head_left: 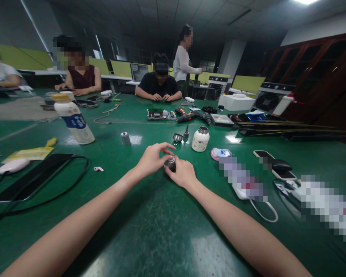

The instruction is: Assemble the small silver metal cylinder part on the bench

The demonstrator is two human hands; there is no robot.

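Observation:
A small grey metal cylinder [170,164] stands on the green table in front of me. My right hand [183,172] is wrapped around its side and hides part of it. Over the top hovers my left hand [152,158], fingers apart and curved, the thumb close to the cylinder's upper end; whether it touches cannot be made out. To the left stands a similar grey cylinder [125,138]. Beyond my hands are a shiny metal cap with a loop [177,138], a dark pointed part [186,131] and a white patterned bottle [201,139] with its mouth uncovered.
A tall drink bottle [75,121] stands left, near an earbud [98,169] and a cabled black tablet [34,177]. Rightward lie a phone [265,156] and a black mouse [281,165]. Further back are a circuit board [161,114], power drills [187,115] and several people.

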